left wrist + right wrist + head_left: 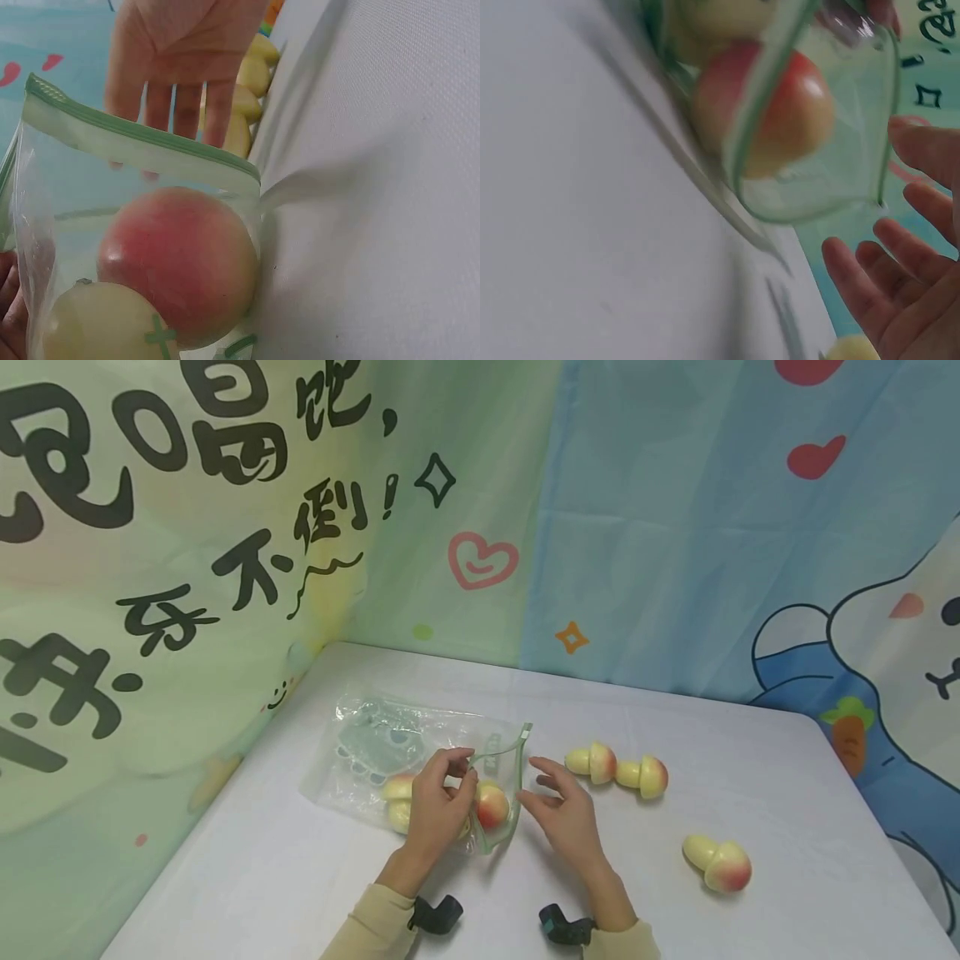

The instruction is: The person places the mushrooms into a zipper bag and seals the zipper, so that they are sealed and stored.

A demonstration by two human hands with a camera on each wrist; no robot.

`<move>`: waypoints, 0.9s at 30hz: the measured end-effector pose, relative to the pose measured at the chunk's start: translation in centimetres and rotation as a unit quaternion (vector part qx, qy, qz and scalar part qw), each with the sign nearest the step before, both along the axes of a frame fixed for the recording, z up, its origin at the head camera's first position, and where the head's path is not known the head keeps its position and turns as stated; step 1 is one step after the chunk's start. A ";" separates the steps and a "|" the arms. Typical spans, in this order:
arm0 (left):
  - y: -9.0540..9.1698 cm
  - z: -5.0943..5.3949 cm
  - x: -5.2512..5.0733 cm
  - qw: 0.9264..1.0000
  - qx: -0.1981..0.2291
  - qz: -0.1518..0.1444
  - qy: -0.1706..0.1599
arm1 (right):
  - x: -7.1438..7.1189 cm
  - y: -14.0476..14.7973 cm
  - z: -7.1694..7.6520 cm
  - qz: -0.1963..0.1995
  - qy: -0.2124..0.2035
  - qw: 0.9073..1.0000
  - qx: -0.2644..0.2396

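Observation:
A clear zip bag (442, 727) with a green-edged mouth lies on the table, its mouth gaping to the right. Inside are yellow mushroom-shaped pieces, one with a red cap (492, 805), also large in the left wrist view (180, 262) and the right wrist view (780, 112). My left hand (438, 806) pinches the near side of the bag's mouth between thumb and fingers. Just right of the mouth, my right hand (564, 814) has its fingers spread and relaxed, holding nothing; in the right wrist view its fingers (892, 277) stand beside the green rim.
Two yellow-and-red mushroom pieces (592, 762) (645, 776) lie end to end behind my right hand. Another mushroom piece (718, 863) lies farther right on the white table (795, 793). A printed cloth (660, 527) hangs behind the table.

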State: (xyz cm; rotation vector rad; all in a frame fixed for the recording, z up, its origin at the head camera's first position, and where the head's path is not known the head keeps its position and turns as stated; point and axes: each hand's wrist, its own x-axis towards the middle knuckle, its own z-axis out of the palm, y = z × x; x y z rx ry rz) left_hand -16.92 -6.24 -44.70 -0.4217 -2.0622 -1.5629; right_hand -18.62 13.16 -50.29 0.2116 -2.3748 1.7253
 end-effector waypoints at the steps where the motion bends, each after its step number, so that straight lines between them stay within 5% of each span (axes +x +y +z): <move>1: 0.0 0.0 0.0 1.000 0.000 0.000 -0.001 | -0.1 0.5 0.1 -0.014 -0.002 1.000 -0.006; 10: 0.0 -0.1 0.0 1.000 0.005 -0.002 0.000 | -0.6 5.0 0.6 -0.119 0.027 0.992 -0.033; 17: 0.0 0.0 0.0 1.000 0.002 -0.002 -0.004 | 0.3 7.2 2.6 -0.250 0.086 0.963 -0.044; 22: 0.0 0.0 0.0 1.000 -0.001 -0.001 -0.009 | -0.3 9.4 1.0 -0.332 0.111 0.937 -0.009; 27: 0.1 -0.2 -0.1 1.000 0.001 0.003 -0.010 | -0.8 10.5 -0.5 -0.354 0.073 0.929 0.081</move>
